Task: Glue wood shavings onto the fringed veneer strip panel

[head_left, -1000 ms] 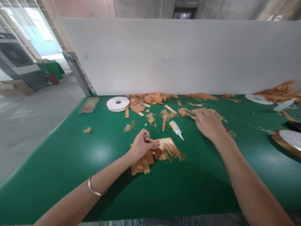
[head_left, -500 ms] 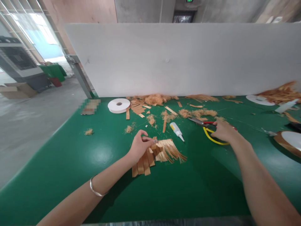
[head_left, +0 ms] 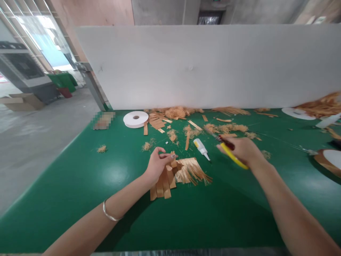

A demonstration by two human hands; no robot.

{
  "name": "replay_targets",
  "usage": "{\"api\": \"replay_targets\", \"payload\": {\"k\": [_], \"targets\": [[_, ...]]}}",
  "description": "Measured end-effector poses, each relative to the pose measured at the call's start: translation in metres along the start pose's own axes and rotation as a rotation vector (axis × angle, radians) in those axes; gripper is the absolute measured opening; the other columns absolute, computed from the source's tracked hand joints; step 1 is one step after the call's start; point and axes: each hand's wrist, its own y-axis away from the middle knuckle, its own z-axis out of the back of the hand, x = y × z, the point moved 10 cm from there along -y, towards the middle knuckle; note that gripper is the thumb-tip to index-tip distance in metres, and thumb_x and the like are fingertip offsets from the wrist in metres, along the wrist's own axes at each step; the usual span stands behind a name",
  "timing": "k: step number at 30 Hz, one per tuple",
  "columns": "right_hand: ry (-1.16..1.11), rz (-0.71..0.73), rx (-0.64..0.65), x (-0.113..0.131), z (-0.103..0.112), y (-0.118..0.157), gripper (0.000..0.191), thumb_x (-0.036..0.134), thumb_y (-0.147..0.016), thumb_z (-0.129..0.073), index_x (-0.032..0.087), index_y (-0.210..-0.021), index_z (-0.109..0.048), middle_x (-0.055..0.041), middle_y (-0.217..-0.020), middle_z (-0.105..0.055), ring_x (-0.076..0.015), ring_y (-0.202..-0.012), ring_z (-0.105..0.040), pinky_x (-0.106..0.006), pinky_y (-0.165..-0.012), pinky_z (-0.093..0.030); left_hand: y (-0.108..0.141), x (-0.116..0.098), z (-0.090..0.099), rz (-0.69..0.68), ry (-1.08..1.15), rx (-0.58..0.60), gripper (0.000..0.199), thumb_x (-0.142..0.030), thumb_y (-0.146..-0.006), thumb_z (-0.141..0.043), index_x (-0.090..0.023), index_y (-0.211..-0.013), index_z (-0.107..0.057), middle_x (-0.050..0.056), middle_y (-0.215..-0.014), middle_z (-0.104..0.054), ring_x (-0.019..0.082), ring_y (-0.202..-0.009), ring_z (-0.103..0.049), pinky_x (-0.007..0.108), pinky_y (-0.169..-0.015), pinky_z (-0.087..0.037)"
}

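My left hand point(head_left: 157, 164) is closed, its thumb and fingers pinching the upper end of a tan strip point(head_left: 173, 163). Below that hand, several flat tan strips point(head_left: 163, 185) fan out on the table. Just right of them lies a fringed piece point(head_left: 190, 170), its finely shredded ends pointing to the lower right. My right hand point(head_left: 241, 151) is wrapped round a pair of scissors point(head_left: 233, 154) with red and yellow handles, lifted and blurred, its blades toward the upper left. Between the hands, a white glue bottle point(head_left: 201, 148) lies on its side, nozzle toward me.
A white tape roll point(head_left: 135, 119) lies at the back left of the green table point(head_left: 80, 199). Shredded fibre point(head_left: 177, 112) and cut strips litter the back, before a white partition point(head_left: 170, 67). At the right are another roll point(head_left: 329, 160) and a fibre bundle point(head_left: 323, 105).
My right hand has picked the scissors up off the table and moved them left. My left hand has stayed in place, with the pinched strip now showing more upright.
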Motion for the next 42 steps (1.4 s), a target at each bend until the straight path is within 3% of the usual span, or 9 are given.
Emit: {"api": "replay_targets", "payload": {"k": [4,8,16,29,42], "targets": [[0.073,0.198,0.219,0.061,-0.025,0.005,0.039,0.043,-0.079,-0.049,0.02,-0.103,-0.069,-0.0071,-0.07,-0.07,-0.0198,-0.058,-0.059,-0.025,-0.049,-0.029,-0.001,0.001,0.0,0.0,0.02,-0.006,0.046,-0.024,-0.063,-0.079,-0.021,-0.08,-0.036,0.001,-0.07,-0.069,0.022,-0.089,-0.069,0.024,-0.067,-0.045],[0.133,0.304,0.296,0.084,-0.036,0.013,0.038,0.038,-0.078,-0.049,0.019,-0.103,-0.07,-0.0076,-0.067,-0.069,-0.0178,-0.053,-0.056,-0.026,-0.047,-0.025,-0.002,0.003,0.004,-0.004,0.007,-0.031,0.046,-0.021,-0.062,-0.079,-0.021,-0.081,-0.037,-0.001,-0.071,-0.068,0.019,-0.084,-0.069,0.023,-0.067,-0.045],[0.152,0.35,0.314,0.092,-0.04,0.016,0.042,0.041,-0.08,-0.048,0.019,-0.111,-0.067,-0.0082,-0.066,-0.069,-0.0189,-0.054,-0.058,-0.026,-0.048,-0.026,0.002,-0.001,-0.003,-0.017,-0.078,-0.018,0.042,-0.022,-0.063,-0.077,-0.021,-0.082,-0.039,-0.003,-0.07,-0.068,0.011,-0.06,-0.061,0.022,-0.06,-0.044],[0.144,0.375,0.352,0.102,-0.039,0.02,0.04,0.039,-0.078,-0.051,0.017,-0.108,-0.067,-0.0094,-0.068,-0.069,-0.0187,-0.055,-0.058,-0.026,-0.047,-0.024,0.0,0.0,-0.004,-0.02,-0.232,0.022,0.045,-0.016,-0.062,-0.072,-0.023,-0.083,-0.032,0.0,-0.074,-0.07,0.012,-0.059,-0.059,0.022,-0.057,-0.039],[0.179,0.384,0.36,0.1,-0.041,0.022,0.041,0.042,-0.08,-0.049,0.016,-0.104,-0.069,-0.0095,-0.066,-0.069,-0.018,-0.053,-0.057,-0.026,-0.047,-0.021,0.0,-0.002,-0.007,-0.022,-0.227,0.03,0.051,-0.016,-0.061,-0.071,-0.023,-0.078,-0.023,-0.006,-0.061,-0.064,0.011,-0.056,-0.057,0.021,-0.056,-0.036]]}}
